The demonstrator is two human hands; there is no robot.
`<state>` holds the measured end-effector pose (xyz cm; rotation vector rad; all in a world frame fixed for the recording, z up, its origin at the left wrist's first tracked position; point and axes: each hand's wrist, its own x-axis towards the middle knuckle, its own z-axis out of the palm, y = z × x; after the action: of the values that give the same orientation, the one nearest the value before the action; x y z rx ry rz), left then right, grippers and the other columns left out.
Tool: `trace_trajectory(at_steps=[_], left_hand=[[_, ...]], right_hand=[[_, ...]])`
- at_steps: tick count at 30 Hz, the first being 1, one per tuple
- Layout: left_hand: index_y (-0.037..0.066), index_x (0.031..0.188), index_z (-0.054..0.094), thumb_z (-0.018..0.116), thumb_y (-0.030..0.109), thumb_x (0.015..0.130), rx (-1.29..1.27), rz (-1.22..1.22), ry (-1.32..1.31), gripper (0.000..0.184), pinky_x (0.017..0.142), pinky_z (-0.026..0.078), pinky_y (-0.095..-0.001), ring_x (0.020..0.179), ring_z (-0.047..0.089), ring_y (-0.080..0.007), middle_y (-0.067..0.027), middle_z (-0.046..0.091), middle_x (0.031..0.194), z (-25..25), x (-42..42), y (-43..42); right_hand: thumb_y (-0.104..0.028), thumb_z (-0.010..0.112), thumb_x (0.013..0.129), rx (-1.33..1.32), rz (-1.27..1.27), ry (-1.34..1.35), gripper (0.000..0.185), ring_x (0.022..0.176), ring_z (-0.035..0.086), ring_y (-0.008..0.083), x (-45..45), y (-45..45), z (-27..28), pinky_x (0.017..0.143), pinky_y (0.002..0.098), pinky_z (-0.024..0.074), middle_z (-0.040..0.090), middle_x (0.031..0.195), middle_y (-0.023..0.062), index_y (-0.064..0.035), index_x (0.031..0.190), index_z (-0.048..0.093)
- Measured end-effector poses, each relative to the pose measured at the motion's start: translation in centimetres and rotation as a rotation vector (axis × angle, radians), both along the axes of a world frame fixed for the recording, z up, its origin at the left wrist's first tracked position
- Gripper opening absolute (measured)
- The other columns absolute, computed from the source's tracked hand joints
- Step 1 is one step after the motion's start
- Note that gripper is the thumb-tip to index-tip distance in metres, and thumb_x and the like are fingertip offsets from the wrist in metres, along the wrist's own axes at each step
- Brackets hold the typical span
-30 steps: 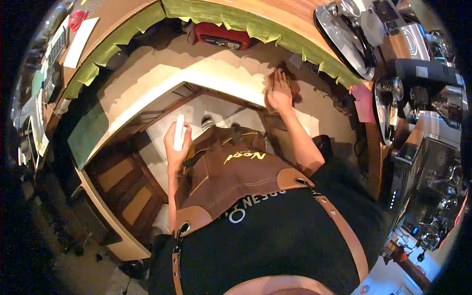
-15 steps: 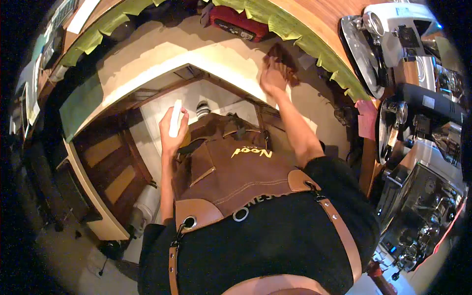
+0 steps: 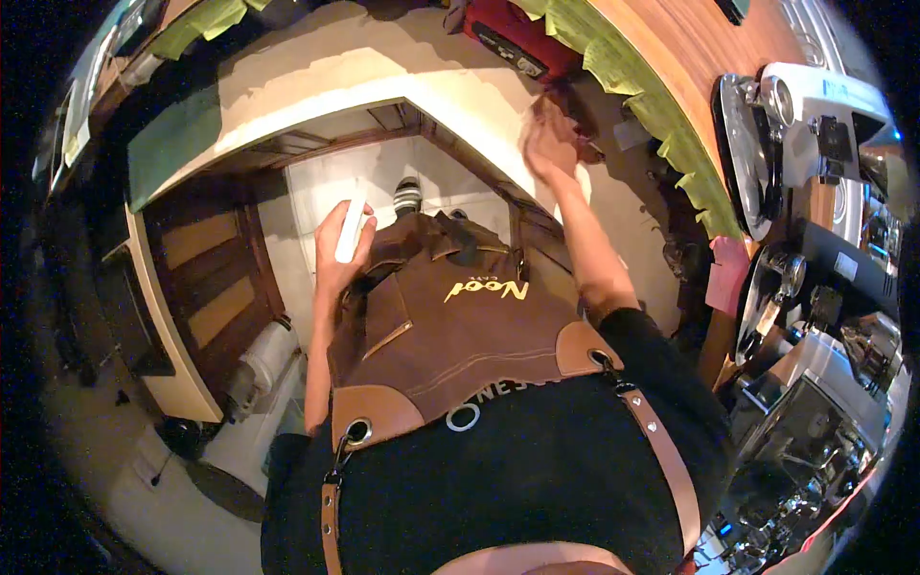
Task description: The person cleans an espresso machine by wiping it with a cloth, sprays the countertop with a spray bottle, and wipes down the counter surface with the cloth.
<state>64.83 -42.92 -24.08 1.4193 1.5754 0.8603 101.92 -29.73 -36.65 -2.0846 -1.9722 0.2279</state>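
Note:
In the head view, my left hand (image 3: 342, 240) is closed around a flat white object (image 3: 352, 229), held upright above the floor. My right hand (image 3: 552, 144) lies palm down, fingers stretched and slightly blurred, on a dark brown cloth (image 3: 583, 126). The cloth rests on the light countertop (image 3: 460, 99), near its inner edge. A brown apron (image 3: 450, 316) hangs in front of my body between the two arms.
A red case (image 3: 522, 43) stands behind the cloth. Green trim (image 3: 613, 72) hangs along the raised wooden shelf (image 3: 680, 48). Metal trays and coffee equipment (image 3: 815, 402) are on the right. Open cabinet doors (image 3: 206, 268) are at the left.
The view has turned, so counter and equipment appear shifted. My right hand has moved over the counter with the cloth. My left hand still holds the white object.

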Motion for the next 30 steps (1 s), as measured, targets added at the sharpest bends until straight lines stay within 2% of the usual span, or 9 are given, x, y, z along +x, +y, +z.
trace_trajectory(at_steps=[1,3,7,11,16,19,22,26,30], left_hand=[[0.001,0.099,0.064,0.067,0.003,0.087,0.012,-0.004,-0.014,0.013,0.075,0.051,-0.0309,0.078,0.064,-0.0184,-0.0108,0.067,0.088,0.2,0.2,0.4],[0.001,0.099,0.064,0.067,0.003,0.087,0.059,-0.018,0.010,0.012,0.073,0.051,-0.0305,0.075,0.063,-0.0180,-0.0102,0.066,0.085,1.0,0.3,0.6],[0.001,0.098,0.064,0.067,0.003,0.087,-0.031,-0.028,-0.025,0.012,0.070,0.050,-0.0302,0.072,0.061,-0.0176,-0.0098,0.065,0.083,1.2,0.3,0.0],[0.001,0.098,0.064,0.067,0.005,0.089,0.059,-0.089,-0.008,0.011,0.068,0.049,-0.0300,0.070,0.060,-0.0170,-0.0098,0.065,0.082,0.1,0.1,0.3],[0.002,0.098,0.063,0.067,0.007,0.091,0.067,-0.080,-0.022,0.009,0.067,0.048,-0.0290,0.071,0.058,-0.0128,-0.0074,0.063,0.081,-0.1,-0.1,1.4],[0.003,0.099,0.064,0.066,0.006,0.091,0.066,-0.103,-0.043,0.008,0.067,0.048,-0.0278,0.071,0.056,-0.0106,-0.0049,0.063,0.080,0.4,0.3,2.1],[0.003,0.098,0.064,0.066,0.006,0.091,0.051,-0.122,-0.063,0.008,0.067,0.048,-0.0273,0.071,0.056,-0.0102,-0.0046,0.062,0.079,0.1,0.7,2.3],[0.002,0.099,0.064,0.067,0.007,0.091,0.084,-0.150,-0.015,0.010,0.067,0.048,-0.0277,0.072,0.057,-0.0106,-0.0052,0.063,0.080,-0.3,1.2,2.5],[0.002,0.100,0.064,0.067,0.008,0.090,0.033,-0.146,-0.068,0.012,0.069,0.049,-0.0282,0.074,0.058,-0.0111,-0.0056,0.064,0.082,-1.2,1.2,3.5]], right_hand=[[-0.031,0.042,0.100,-0.135,-0.130,0.124,0.045,0.113,0.063,0.0436,0.8,2.0,2.1,0.100,0.0530,0.0480,0.064,0.126,0.0272,0.0000,0.128,0.060],[-0.023,0.046,0.097,-0.286,0.230,-0.516,0.034,0.085,0.071,0.0462,11.1,10.1,-14.3,0.082,0.0549,0.0556,0.073,0.099,0.0239,-0.0001,0.106,0.069],[-0.036,0.047,0.096,-0.791,-0.118,0.207,0.037,0.082,0.069,0.0364,4.9,9.0,-2.6,0.068,0.0486,0.0536,0.071,0.102,0.0177,-0.0060,0.111,0.061],[-0.036,0.033,0.104,0.039,0.073,-0.091,0.064,0.147,0.029,0.0411,0.2,-2.8,1.0,0.123,0.0479,0.0196,0.033,0.159,0.0215,0.0006,0.156,0.026],[-0.033,0.033,0.103,-0.290,-0.253,-0.121,0.054,0.131,0.049,0.0420,8.4,-4.4,-1.4,0.110,0.0488,0.0387,0.044,0.150,0.0234,0.0008,0.143,0.045],[-0.036,0.037,0.101,-0.516,-0.243,0.113,0.051,0.114,0.063,0.0448,16.4,-2.4,-14.7,0.099,0.0491,0.0517,0.051,0.144,0.0254,-0.0012,0.135,0.052],[-0.039,0.045,0.099,-0.190,-0.224,-0.222,0.057,0.130,0.050,0.0427,3.9,-5.8,2.4,0.111,0.0530,0.0364,0.051,0.144,0.0263,-0.0022,0.143,0.049],[-0.037,0.047,0.099,0.147,-0.124,-0.014,0.063,0.144,0.032,0.0431,-1.5,-11.0,0.4,0.120,0.0528,0.0209,0.039,0.155,0.0221,0.0059,0.145,0.044],[-0.048,0.045,0.099,-0.103,-0.196,0.288,0.071,0.146,0.033,0.0373,1.1,-8.9,4.8,0.123,0.0443,0.0200,0.042,0.155,0.0208,0.0045,0.146,0.045]])
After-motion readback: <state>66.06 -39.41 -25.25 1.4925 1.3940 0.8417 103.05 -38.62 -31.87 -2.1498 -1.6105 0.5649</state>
